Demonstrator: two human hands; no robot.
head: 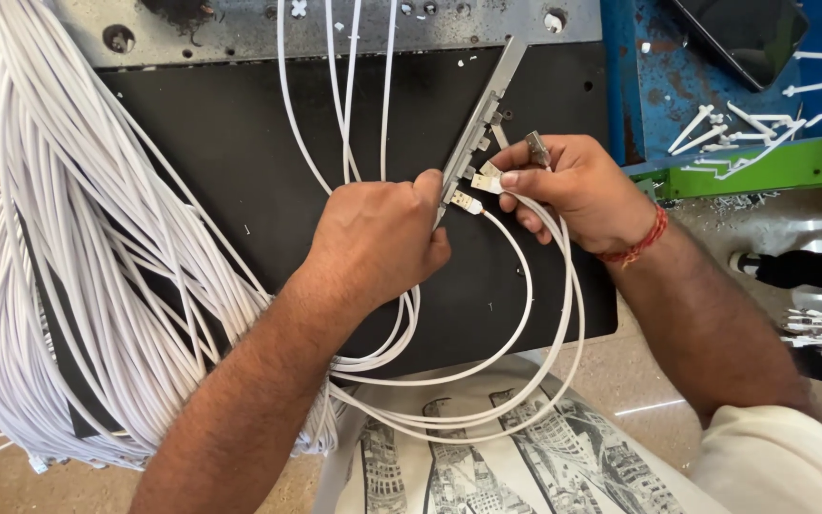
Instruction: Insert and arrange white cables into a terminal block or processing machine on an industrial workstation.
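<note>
From the head view I see my left hand [378,238] clenched around the lower end of a slim metal fixture bar [480,119], which runs diagonally up and to the right across the black worktop [230,143]. My right hand [577,190] is just beside it, thumb and forefinger pinching a white cable connector [487,181] right at the bar's edge, with a small metal plug [538,149] sticking up from between its fingers. A second connector [465,201] sits touching the bar just below the first, near my left thumb. From both hands, white cables [516,333] loop down over the worktop's front edge and across a patterned cloth [487,457] on my lap. A thick bundle of white cables [59,266] lies heaped over the left side of the worktop. To the upper right, a chipped blue tray [639,86] holds short white cable offcuts [725,133], well apart from my hands. A red thread band [641,243] circles my right wrist.
</note>
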